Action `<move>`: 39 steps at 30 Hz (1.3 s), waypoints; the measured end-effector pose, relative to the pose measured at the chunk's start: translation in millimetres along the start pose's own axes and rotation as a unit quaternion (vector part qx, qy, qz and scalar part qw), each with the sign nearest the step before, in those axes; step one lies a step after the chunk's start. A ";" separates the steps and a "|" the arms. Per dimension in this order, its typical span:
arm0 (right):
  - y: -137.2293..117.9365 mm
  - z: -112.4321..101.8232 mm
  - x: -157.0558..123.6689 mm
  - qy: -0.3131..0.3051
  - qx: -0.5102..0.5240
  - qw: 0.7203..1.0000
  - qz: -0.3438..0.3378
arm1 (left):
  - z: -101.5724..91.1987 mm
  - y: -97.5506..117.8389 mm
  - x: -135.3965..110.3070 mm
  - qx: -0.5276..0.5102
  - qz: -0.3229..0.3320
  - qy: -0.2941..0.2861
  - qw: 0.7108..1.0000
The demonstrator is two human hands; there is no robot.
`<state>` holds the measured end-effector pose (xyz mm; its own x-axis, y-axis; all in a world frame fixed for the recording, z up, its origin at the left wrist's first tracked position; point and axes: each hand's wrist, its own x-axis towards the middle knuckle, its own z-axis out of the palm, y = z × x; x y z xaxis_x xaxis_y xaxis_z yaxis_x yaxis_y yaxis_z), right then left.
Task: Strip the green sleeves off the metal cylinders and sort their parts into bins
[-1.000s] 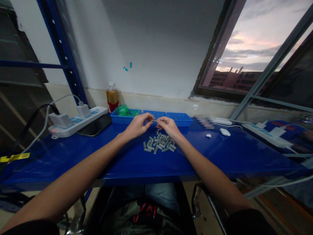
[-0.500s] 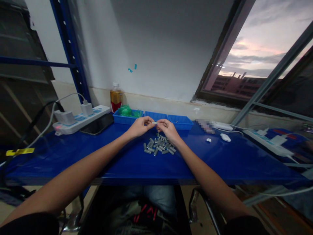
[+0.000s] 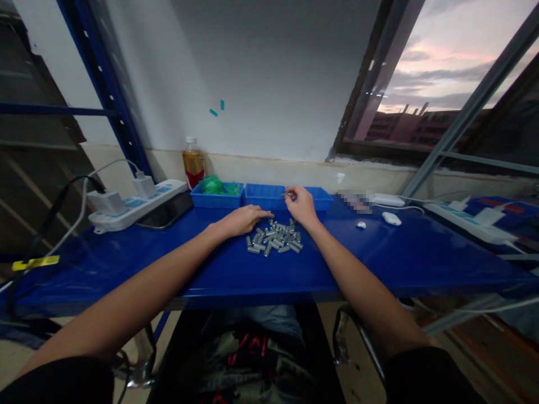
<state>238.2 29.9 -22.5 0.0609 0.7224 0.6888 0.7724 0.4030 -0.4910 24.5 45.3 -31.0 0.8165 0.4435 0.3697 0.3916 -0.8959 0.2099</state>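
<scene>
A loose pile of small grey metal cylinders [image 3: 275, 240] lies on the blue table. My left hand [image 3: 244, 220] rests at the pile's far left side, palm down, its forefinger stretched out to the cylinders there. No piece shows clearly in its fingers. Above the pile's far right side, my right hand [image 3: 302, 205] pinches one small metal cylinder [image 3: 285, 194] between thumb and fingertips. That cylinder is in front of the middle blue bin [image 3: 263, 193] and close to the right blue bin [image 3: 318, 196].
Green plastic [image 3: 211, 184] fills the left blue bin [image 3: 217, 201]. Behind it stands a drink bottle [image 3: 193, 164]. A phone [image 3: 165, 211] and a power strip [image 3: 135, 206] lie left. On the right are a white earbud case [image 3: 391, 218], an earbud [image 3: 361, 224] and another power strip [image 3: 467, 224].
My hands, together at one small cylinder before, have parted. The right has moved up toward the bins with a cylinder; the left has lowered to the pile. The camera view has shifted slightly.
</scene>
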 end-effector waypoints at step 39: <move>-2.7 -12.7 -6.3 -0.122 -0.212 0.967 0.065 | -2.1 8.7 -1.4 -0.045 -0.069 0.192 0.978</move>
<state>243.8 17.1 -18.8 0.0639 0.8835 0.4641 0.9612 0.0706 -0.2667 25.9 37.0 -27.8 0.5325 0.5528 0.6410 0.4331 -0.8286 0.3548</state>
